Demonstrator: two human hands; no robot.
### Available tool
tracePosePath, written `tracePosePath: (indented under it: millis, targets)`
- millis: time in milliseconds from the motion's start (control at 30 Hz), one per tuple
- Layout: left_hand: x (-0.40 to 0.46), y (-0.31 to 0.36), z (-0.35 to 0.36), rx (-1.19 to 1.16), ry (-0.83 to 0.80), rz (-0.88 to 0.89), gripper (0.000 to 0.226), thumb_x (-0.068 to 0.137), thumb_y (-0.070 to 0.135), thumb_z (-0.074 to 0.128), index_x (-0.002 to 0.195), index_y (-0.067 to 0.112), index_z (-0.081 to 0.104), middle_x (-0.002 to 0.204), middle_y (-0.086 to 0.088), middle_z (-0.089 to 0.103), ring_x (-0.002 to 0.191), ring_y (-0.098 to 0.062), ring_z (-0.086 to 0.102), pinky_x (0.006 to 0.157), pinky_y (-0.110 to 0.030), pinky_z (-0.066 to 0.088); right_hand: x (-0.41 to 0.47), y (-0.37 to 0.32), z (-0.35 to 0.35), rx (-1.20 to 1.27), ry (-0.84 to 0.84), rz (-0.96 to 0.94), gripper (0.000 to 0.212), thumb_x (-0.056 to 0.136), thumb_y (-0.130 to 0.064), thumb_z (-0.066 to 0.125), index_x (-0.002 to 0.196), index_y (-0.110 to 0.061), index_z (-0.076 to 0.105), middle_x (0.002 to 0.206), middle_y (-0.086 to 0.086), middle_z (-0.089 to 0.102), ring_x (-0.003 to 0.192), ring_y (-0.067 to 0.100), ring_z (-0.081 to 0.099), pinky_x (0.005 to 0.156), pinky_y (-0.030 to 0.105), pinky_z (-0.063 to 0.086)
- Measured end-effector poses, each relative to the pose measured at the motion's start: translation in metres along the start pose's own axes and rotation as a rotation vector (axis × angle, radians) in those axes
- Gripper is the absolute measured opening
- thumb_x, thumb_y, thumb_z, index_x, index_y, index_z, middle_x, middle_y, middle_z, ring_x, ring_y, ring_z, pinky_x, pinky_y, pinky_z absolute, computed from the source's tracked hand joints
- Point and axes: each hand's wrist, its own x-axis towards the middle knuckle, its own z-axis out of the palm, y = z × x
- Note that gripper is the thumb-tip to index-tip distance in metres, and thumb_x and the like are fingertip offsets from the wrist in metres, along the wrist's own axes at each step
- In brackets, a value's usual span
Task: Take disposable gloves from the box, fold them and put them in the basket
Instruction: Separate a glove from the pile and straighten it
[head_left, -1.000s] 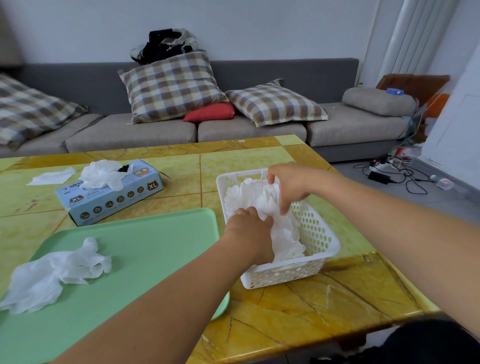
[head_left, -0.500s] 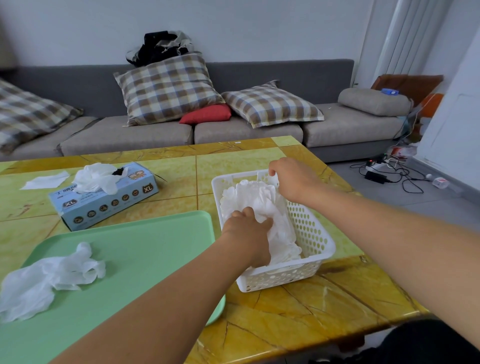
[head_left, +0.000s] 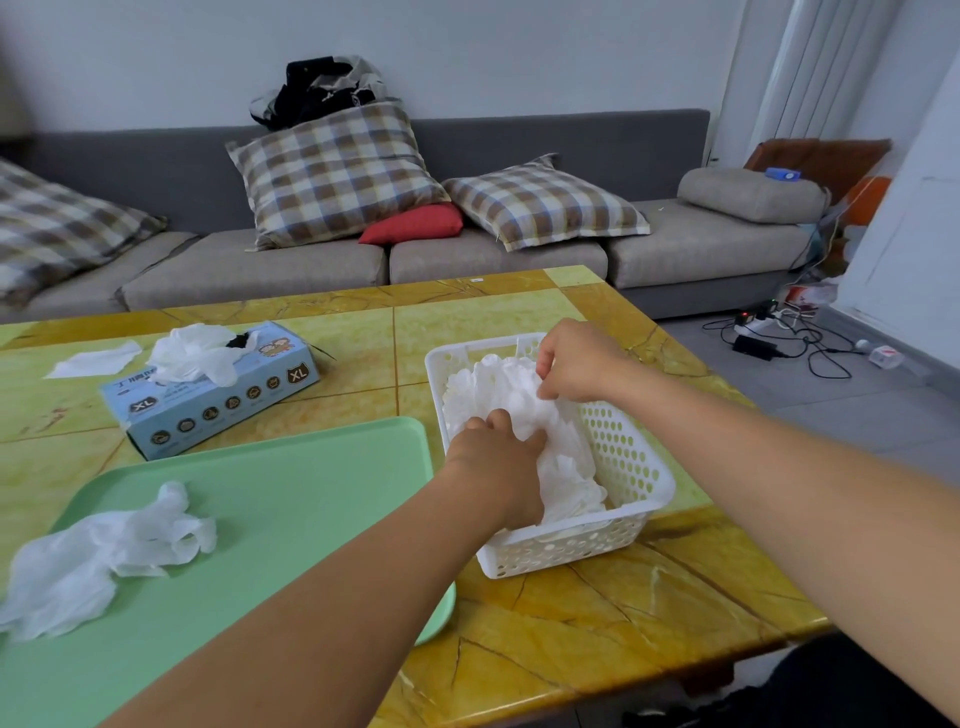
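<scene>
A white perforated basket (head_left: 631, 467) stands on the table and holds a pile of white disposable gloves (head_left: 498, 387). My left hand (head_left: 501, 460) is inside the basket at its near left, fingers closed on the pile. My right hand (head_left: 574, 358) is over the far end, pinching the glove material there. The blue glove box (head_left: 218, 400) lies at the left with gloves (head_left: 195, 353) bulging from its opening. One loose crumpled glove (head_left: 104, 551) lies on the green tray (head_left: 291, 499).
A flat white glove or sheet (head_left: 93, 358) lies at the far left of the yellow-green table (head_left: 623, 613). A grey sofa (head_left: 467, 254) with checked cushions runs behind. Cables and a power strip (head_left: 763, 332) lie on the floor to the right.
Both hands have stayed in the basket on the gloves. My right hand shifted slightly toward the far rim and lower onto the pile. My head camera view drifted a little.
</scene>
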Motion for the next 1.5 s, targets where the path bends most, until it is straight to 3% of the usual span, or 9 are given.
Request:
tracePosePath:
  millis: [133,367,600,900,1033,1233,1333,1400,1500]
  targets:
    - [-0.001,-0.001,0.000,-0.021,0.013,-0.005,0.087,0.092,0.041,0.055,0.160,0.028,0.003,0.146,-0.020,0.027,0.124,-0.040,0.042,0.099,-0.039,0.041,-0.002,0.014,-0.014,0.089,-0.003,-0.003,0.021,0.078,0.003,0.076,0.090,-0.014,0.070,0.095,0.001,0.063,0.075,0.014,0.061,0.051,0.022,0.041]
    - [0.001,-0.002,0.002,-0.082,0.037,-0.004,0.068,0.101,0.039,0.040,0.160,0.033,0.006,0.153,-0.018,0.024,0.132,-0.041,0.035,0.104,-0.043,0.038,-0.018,0.025,-0.003,0.105,0.276,-0.214,0.024,0.082,-0.003,0.070,0.101,-0.017,0.070,0.099,-0.002,0.068,0.093,0.017,0.064,0.074,0.031,0.051]
    - [-0.003,-0.007,0.005,-0.073,0.121,0.098,0.055,0.101,0.046,0.043,0.151,0.027,0.034,0.142,-0.009,0.037,0.128,-0.032,0.035,0.091,-0.039,0.039,-0.037,0.004,0.021,-0.355,-0.235,-0.238,0.012,0.082,-0.020,0.067,0.089,-0.010,0.066,0.089,0.008,0.064,0.085,0.028,0.063,0.072,0.042,0.056]
    - [-0.032,-0.050,-0.008,-0.079,0.263,0.077,0.070,0.078,0.073,0.061,0.126,0.021,0.061,0.117,0.000,0.061,0.109,-0.023,0.057,0.093,-0.036,0.041,-0.044,-0.036,-0.002,-0.304,-0.380,-0.299,0.112,0.057,-0.049,0.092,0.152,-0.033,0.035,0.147,-0.011,0.039,0.134,0.021,0.045,0.102,0.040,0.048]
    - [-0.043,-0.055,-0.012,-0.238,0.184,0.127,0.063,0.084,0.059,0.067,0.135,0.024,0.056,0.129,0.003,0.062,0.118,-0.021,0.057,0.094,-0.034,0.045,-0.035,-0.043,0.015,-0.485,-0.591,-0.221,0.149,0.051,-0.058,0.094,0.156,-0.048,-0.011,0.166,-0.017,-0.015,0.155,0.019,-0.011,0.123,0.055,0.017]
    - [-0.084,-0.127,0.000,-0.545,0.391,0.094,0.045,0.095,0.046,0.062,0.135,0.027,0.058,0.139,0.006,0.057,0.128,-0.016,0.051,0.106,-0.036,0.043,-0.022,-0.083,-0.005,-0.651,-0.686,-0.133,0.136,0.059,-0.052,0.094,0.160,-0.036,0.004,0.167,-0.010,0.015,0.153,0.023,0.021,0.118,0.045,0.031]
    - [-0.117,-0.193,0.022,-0.579,0.399,-0.126,0.043,0.093,0.043,0.066,0.132,0.028,0.060,0.137,0.007,0.058,0.126,-0.016,0.053,0.104,-0.035,0.045,-0.025,-0.140,-0.039,-0.743,-0.308,-0.190,0.089,0.074,-0.048,0.085,0.149,-0.026,0.042,0.146,-0.002,0.053,0.129,0.025,0.053,0.103,0.040,0.048]
    - [-0.140,-0.238,0.046,-0.600,0.397,-0.315,0.047,0.090,0.033,0.070,0.134,0.025,0.059,0.137,0.001,0.059,0.123,-0.020,0.055,0.100,-0.034,0.047,-0.026,-0.188,-0.025,-0.582,-0.080,-0.386,0.055,0.080,-0.050,0.079,0.127,-0.024,0.063,0.118,0.000,0.067,0.109,0.022,0.061,0.091,0.040,0.053]
    - [-0.166,-0.289,0.083,-0.647,0.345,-0.545,0.055,0.086,0.024,0.071,0.139,0.018,0.055,0.138,-0.007,0.058,0.119,-0.027,0.056,0.097,-0.036,0.048,-0.041,-0.248,0.044,-0.105,-0.310,-0.602,0.049,0.085,-0.039,0.079,0.129,-0.026,0.064,0.122,-0.002,0.067,0.104,0.015,0.063,0.093,0.034,0.052]
